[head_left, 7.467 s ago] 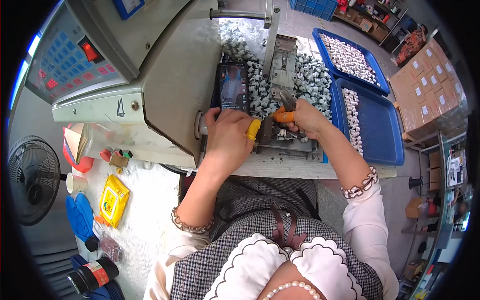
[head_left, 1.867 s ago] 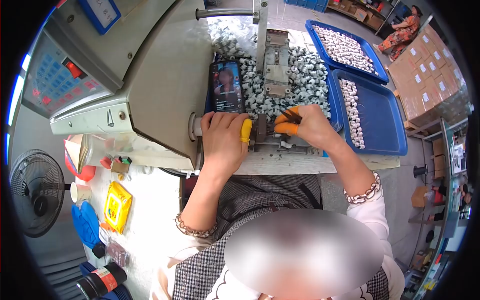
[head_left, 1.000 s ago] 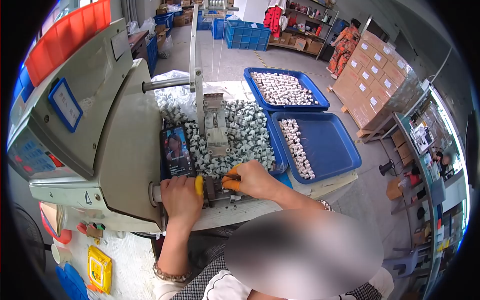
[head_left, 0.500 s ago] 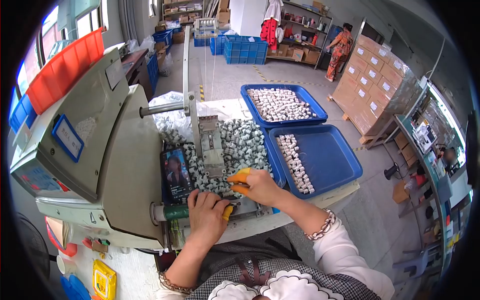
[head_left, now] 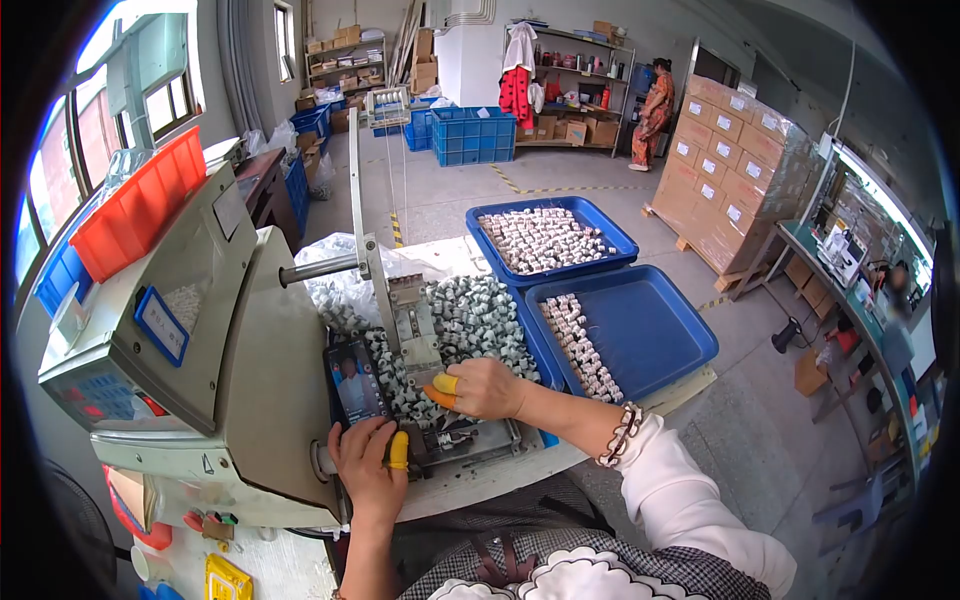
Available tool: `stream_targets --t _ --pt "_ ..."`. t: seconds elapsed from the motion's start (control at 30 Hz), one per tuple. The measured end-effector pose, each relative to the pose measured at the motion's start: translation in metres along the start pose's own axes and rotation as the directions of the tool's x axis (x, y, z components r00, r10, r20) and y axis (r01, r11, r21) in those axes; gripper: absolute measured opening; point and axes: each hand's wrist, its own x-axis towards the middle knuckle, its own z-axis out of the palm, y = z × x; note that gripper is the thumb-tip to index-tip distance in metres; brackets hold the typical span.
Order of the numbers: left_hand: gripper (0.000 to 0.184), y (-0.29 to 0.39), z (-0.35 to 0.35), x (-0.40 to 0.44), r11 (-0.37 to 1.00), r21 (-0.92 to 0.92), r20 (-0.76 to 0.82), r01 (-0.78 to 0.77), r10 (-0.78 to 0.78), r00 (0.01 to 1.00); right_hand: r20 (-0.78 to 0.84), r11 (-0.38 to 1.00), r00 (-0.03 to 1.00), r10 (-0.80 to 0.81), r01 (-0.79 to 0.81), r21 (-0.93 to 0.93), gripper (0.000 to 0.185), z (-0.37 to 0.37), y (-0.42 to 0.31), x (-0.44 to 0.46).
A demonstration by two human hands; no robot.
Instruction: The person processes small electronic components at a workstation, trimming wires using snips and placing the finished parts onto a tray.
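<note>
My left hand (head_left: 369, 468), with a yellow cover on one finger, lies at the machine's spindle, fingers curled; what they hold, if anything, is hidden. My right hand (head_left: 478, 388), with yellow-orange covers on two fingers, is pinched just below the metal guide block (head_left: 416, 335); I cannot make out what is between the fingertips. Under it, a small part sits in the metal fixture (head_left: 455, 438). Many small white-and-green parts (head_left: 478, 315) lie heaped behind my hands. A lit phone (head_left: 355, 382) rests beside the heap, left of my right hand.
The winding machine (head_left: 250, 370) stands at the left. To the right lie two blue trays, a fuller one (head_left: 625, 245) and one with small white parts along its left side (head_left: 690, 335). Stacked cartons (head_left: 735, 165) stand beyond. A person (head_left: 652, 115) is near the back shelves.
The view has tilted up toward the room. My right hand has moved back from the fixture toward the guide block. The green piece seen at the spindle half a second ago no longer shows.
</note>
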Motion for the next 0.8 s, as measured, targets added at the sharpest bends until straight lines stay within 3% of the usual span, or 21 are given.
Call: stream_targets --t 0.1,0.13,0.23,0.27,0.3,0.33,0.4,0.47,0.53,0.6,0.67,0.73,0.8 --pt "0.035 0.0 0.001 0.004 0.999 0.05 0.005 -0.007 0.007 1.0 0.024 1.0 0.999 0.024 -0.024 -0.001 0.011 0.0 -0.006 0.004" --pt "0.033 -0.003 0.007 0.005 0.998 0.058 -0.027 -0.028 0.03 0.999 0.075 0.99 0.99 0.123 -0.127 0.057 0.004 -0.001 -0.009 0.003" --pt "0.032 -0.002 0.008 0.015 0.99 0.142 0.083 0.015 -0.027 0.996 0.283 0.921 0.889 0.359 -0.387 0.049 0.009 -0.007 -0.017 0.002" --pt "0.033 -0.002 0.011 0.018 0.986 0.168 0.109 0.021 -0.04 0.993 0.244 0.827 0.847 0.472 -0.521 0.211 0.012 -0.008 -0.019 0.0" --pt "0.032 0.001 0.01 0.021 0.981 0.191 0.13 0.024 -0.05 0.99 0.352 0.715 0.76 0.546 -0.641 0.277 0.013 -0.019 -0.019 0.005" --pt "0.031 0.004 0.01 0.023 0.978 0.207 0.146 0.018 -0.049 0.988 0.416 0.499 0.621 0.664 -0.783 0.372 0.015 -0.031 -0.023 0.01" --pt "0.03 0.009 0.01 0.024 0.976 0.21 0.201 0.049 -0.092 0.975 0.585 0.03 0.379 0.717 -0.856 0.517 0.016 -0.049 -0.027 0.009" --pt "0.029 0.009 0.013 0.023 0.963 0.259 0.274 0.073 -0.146 0.951 0.72 -0.202 0.127 0.682 -0.914 0.353 0.017 -0.077 -0.037 0.019" --pt "0.029 0.01 0.012 0.022 0.963 0.266 0.315 0.033 -0.119 0.942 0.748 -0.248 0.106 0.656 -0.905 0.346 0.016 -0.08 -0.049 0.009" --pt "0.029 0.01 0.013 0.018 0.968 0.249 0.276 0.022 -0.093 0.957 0.666 -0.178 0.188 0.722 -0.88 0.441 0.015 -0.08 -0.063 0.001" --pt "0.029 0.01 0.013 0.017 0.973 0.233 0.238 0.004 -0.061 0.969 0.665 -0.158 0.179 0.725 -0.896 0.414 0.014 -0.078 -0.072 -0.001" --pt "0.028 0.013 0.01 0.015 0.986 0.168 0.159 -0.006 -0.021 0.987 0.559 -0.028 0.29 0.776 -0.871 0.49 0.015 -0.071 -0.08 -0.007" --pt "0.026 0.014 0.008 0.013 0.99 0.144 0.127 -0.007 -0.011 0.992 0.552 -0.027 0.294 0.781 -0.866 0.5 0.015 -0.069 -0.084 -0.007"
